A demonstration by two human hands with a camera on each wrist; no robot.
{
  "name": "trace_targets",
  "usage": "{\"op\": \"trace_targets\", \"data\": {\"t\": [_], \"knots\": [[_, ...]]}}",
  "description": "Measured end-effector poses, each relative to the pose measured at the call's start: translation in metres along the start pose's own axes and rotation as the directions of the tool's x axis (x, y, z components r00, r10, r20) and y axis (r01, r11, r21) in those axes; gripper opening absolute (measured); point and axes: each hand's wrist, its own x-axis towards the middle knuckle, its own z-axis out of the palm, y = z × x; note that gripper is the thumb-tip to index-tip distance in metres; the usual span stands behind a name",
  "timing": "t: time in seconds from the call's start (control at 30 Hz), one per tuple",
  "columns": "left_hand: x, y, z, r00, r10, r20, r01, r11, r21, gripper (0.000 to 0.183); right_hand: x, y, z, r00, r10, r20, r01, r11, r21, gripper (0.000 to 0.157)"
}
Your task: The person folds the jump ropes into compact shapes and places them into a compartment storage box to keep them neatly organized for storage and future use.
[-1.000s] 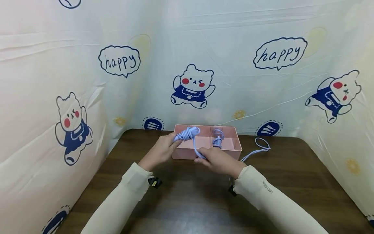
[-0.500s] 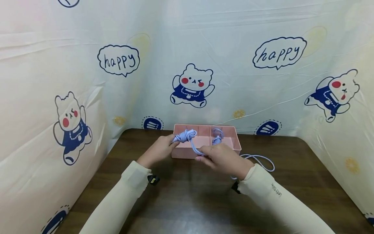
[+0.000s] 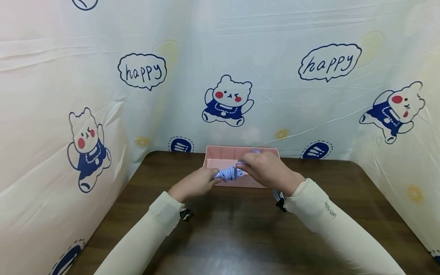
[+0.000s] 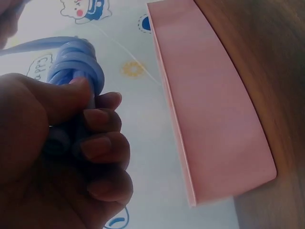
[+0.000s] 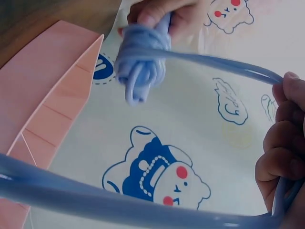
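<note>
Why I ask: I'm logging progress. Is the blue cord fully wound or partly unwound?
Partly unwound: the blue cord is coiled at the left hand, but a length runs to the right hand.

Around a brown wood-grain table (image 3: 233, 240), pale sheeting (image 3: 275, 26) with cartoon bears (image 3: 225, 109) and "happy" bubbles (image 3: 142, 72).

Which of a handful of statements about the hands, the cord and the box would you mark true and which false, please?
1. The left hand grips a blue cord bundle. True.
2. The right hand holds nothing. False: it holds a loose length of cord running from the bundle.
3. The pink box stands on the brown table. True.
4. The bundle lies inside the pink box. False: the left hand holds it up, apart from the box.
5. The backdrop bears the word "happy". True.
6. The sleeves are black. False: they are pale.
</note>
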Motion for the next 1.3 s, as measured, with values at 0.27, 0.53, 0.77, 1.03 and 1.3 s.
{"op": "trace_targets", "data": {"t": [0.27, 0.53, 0.77, 1.03, 1.3], "knots": [[-0.001, 0.006, 0.006, 0.997, 0.054, 0.055, -0.053, 0.998, -0.016, 0.025, 0.002, 0.009, -0.003, 0.996, 0.090, 0.027, -0.091, 0.996, 0.026, 0.009], [-0.005, 0.014, 0.009, 0.968, 0.245, 0.049, -0.240, 0.966, -0.092, 0.052, 0.002, 0.026, -0.004, 0.984, 0.177, 0.021, -0.178, 0.978, 0.109, 0.013], [-0.008, 0.017, 0.011, 0.940, 0.340, 0.036, -0.334, 0.936, -0.115, 0.050, -0.003, 0.042, -0.002, 0.979, 0.205, -0.005, -0.199, 0.955, 0.218, 0.019], [-0.017, 0.018, 0.007, 0.945, 0.326, 0.003, -0.323, 0.937, -0.135, 0.041, -0.008, 0.051, 0.005, 0.961, 0.278, 0.000, -0.267, 0.924, 0.273, 0.021], [-0.022, 0.019, 0.000, 0.937, 0.322, -0.133, -0.338, 0.933, -0.120, 0.016, -0.012, 0.055, 0.033, 0.935, 0.350, 0.063, -0.354, 0.901, 0.250, 0.024]]}}
